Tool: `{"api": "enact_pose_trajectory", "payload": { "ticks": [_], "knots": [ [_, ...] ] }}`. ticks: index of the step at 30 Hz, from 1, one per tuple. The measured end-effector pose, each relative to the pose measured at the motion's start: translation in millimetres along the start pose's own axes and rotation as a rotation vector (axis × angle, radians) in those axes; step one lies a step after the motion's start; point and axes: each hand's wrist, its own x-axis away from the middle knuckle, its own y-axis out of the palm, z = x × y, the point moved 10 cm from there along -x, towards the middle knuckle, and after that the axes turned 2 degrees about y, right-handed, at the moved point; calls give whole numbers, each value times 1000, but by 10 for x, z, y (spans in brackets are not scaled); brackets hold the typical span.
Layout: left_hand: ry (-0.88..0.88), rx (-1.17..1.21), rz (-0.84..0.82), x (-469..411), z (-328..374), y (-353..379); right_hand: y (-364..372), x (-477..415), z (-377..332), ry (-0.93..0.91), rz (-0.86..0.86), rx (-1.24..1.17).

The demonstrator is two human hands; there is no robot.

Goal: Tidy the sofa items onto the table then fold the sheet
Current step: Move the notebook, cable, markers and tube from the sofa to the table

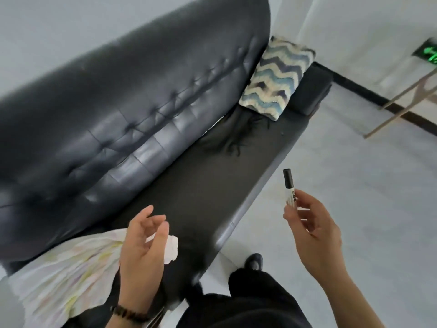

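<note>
So the person is standing right up against the black leather sofa, looking down along it. Their right hand is hanging out over the pale floor, just off the sofa's front edge, and it's pinching a marker between the thumb and fingertips. The marker is pointing pretty much straight up, black cap on top, white barrel with some dark print going down into the fingers. It's in the air and touching nothing but the hand.

Their left hand is hovering palm-up over the near end of the seat, fingers loosely curled and apart, gripping nothing as far as I can see. The sheet is lying crumpled right under and behind that hand: white with faint pastel streaks, bunched at the near left end of the sofa. One corner is poking out past the fingers, and honestly it's too blurry to say whether the fingertips are brushing it or just floating above it.

Way down at the far end a zigzag pillow in blue, navy and cream is leaning against the backrest by the armrest. The dark seat between it and the sheet is looking a bit wrinkled.

Other bits: a dark beaded bracelet is sitting on the left wrist, they're wearing black trousers and a black shoe, a green lit sign is glowing low on the far wall, and some light wooden legs are slanting in from the right.
</note>
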Motion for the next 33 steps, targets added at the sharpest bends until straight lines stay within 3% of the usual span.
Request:
{"api": "enact_pose_trajectory", "payload": {
  "ticks": [7, 16, 26, 33],
  "knots": [
    [174, -59, -331, 203, 714, 1780, -1612, 271, 746, 111, 358, -168],
    [257, -187, -623, 987, 1014, 4540, -3662, 316, 2321, 319, 606, -234],
    [337, -281, -723, 1553, 1342, 6703, -5341, -238, 3417, 440, 729, -245],
    [272, -307, -802, 1891, 1189, 8888, -6718, -1095, 4439, 532, 790, -207]
  ]
}}
